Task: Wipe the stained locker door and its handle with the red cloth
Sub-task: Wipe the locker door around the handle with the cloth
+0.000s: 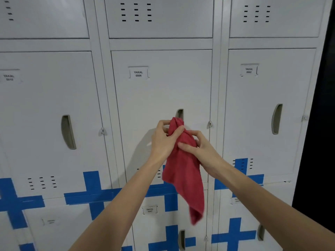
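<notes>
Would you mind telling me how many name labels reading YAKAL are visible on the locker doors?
6: three on the middle row, left, centre and right; three blurrier ones below, left, centre and right, partly behind the arm.

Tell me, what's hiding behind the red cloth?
The red cloth, held by the left hand and right hand, covers most of the handle on the locker door. Only its top shows.

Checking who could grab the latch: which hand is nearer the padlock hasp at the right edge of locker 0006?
Right. The right hand grips the red cloth just below-left of the hasp; the left hand is farther left, across the cloth.
</notes>
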Available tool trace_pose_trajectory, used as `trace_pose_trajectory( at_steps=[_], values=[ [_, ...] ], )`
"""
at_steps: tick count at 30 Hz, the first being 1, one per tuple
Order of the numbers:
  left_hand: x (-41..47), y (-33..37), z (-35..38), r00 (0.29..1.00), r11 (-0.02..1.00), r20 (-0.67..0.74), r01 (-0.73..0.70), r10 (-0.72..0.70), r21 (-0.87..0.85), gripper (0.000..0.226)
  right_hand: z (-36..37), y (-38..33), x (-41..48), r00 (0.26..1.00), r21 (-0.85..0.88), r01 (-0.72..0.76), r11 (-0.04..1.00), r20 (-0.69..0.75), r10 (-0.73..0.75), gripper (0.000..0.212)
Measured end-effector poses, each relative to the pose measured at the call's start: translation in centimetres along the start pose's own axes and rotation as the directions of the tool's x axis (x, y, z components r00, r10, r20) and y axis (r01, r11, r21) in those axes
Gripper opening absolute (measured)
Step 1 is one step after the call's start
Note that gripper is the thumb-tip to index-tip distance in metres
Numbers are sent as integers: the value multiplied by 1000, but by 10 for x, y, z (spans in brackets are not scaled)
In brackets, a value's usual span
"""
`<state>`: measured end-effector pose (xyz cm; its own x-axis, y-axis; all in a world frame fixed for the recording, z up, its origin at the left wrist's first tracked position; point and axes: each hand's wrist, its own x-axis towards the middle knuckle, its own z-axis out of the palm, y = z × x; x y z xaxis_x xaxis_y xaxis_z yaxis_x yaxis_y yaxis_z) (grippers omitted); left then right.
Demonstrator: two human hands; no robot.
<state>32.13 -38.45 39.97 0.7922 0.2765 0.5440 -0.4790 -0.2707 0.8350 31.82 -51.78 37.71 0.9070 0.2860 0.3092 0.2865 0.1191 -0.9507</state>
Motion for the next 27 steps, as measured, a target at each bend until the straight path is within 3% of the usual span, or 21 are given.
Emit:
trace_pose_trajectory(
  at_steps=[1,3,5,8,11,14,20,25,27],
  values=[
    [-2,-1,-1,1000,999,-21,-19,20,26,33,3,0,0,994,-3,42,999,-101,-42,43],
    [-2,-8,-8,974,956,-103,-172,201,239,35,3,-3,6,937,-80,155,985,-302,-172,30],
    [-1,-19,-20,900,805,-93,-331,426,492,45,-1,-13,15,824,-300,259,918,-428,-372,27],
    [3,-42,-33,863,612,55,-399,501,682,57,-8,-25,33,715,-669,285,686,-329,-617,36],
    [4,-61,-39,893,535,124,-364,432,762,64,-8,-21,51,753,-875,247,416,-97,-651,52],
    [6,-70,-42,914,486,165,-342,370,804,65,-7,-11,60,811,-964,134,230,-27,-584,57],
    [8,-78,-44,915,447,182,-341,361,827,65,-23,22,58,829,-988,95,125,9,-559,66],
    [9,-80,-40,912,434,166,-332,376,838,64,-25,42,48,841,-989,74,127,-7,-540,68],
    [9,-80,-39,910,437,166,-335,380,835,64,-19,42,41,863,-984,53,172,-41,-503,63]
  ],
)
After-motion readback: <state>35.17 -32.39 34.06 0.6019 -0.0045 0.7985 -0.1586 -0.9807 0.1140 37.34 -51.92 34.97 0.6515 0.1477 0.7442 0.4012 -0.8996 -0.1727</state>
